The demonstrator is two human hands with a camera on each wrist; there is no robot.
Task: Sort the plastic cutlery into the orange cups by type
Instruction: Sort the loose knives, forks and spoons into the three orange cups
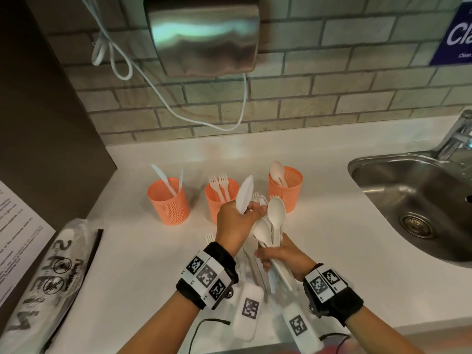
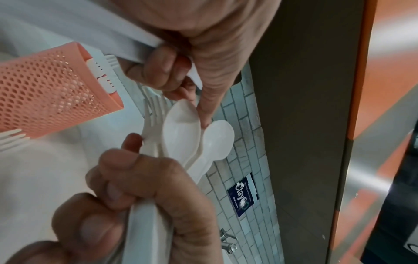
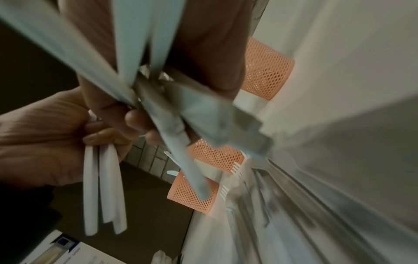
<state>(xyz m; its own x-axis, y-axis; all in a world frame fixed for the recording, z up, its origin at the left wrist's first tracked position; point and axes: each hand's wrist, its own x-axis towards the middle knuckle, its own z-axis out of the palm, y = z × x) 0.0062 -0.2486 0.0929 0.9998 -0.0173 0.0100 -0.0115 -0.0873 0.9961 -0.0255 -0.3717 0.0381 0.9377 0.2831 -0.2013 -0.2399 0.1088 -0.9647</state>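
Left hand [image 1: 233,221] grips knives [image 1: 244,194] while reaching into the mixed bundle [image 1: 272,226] of spoons and forks clamped in the right hand [image 1: 283,254], above the table [image 1: 332,226] before three orange cups [image 1: 168,201]; loose grip risks dropped or mis-sorted pieces.

Place: I stand at the counter of a shared kitchenette or pantry, of the office or canteen sort.
Counter: a white worktop [image 1: 143,254] runs before me.
Sink: a steel sink [image 1: 419,198] is set into it on my right, with a chrome tap [image 1: 457,136] behind.
Wall: grey brick-pattern tiles [image 1: 319,98], a steel wall-mounted unit [image 1: 201,34] with a white cable [image 1: 153,85].
Notices: a blue sign [image 1: 454,34] on the tiles, a printed sheet [image 1: 15,236] at my left.
Supplies: three orange mesh cups [image 1: 168,203] of disposable cutlery.
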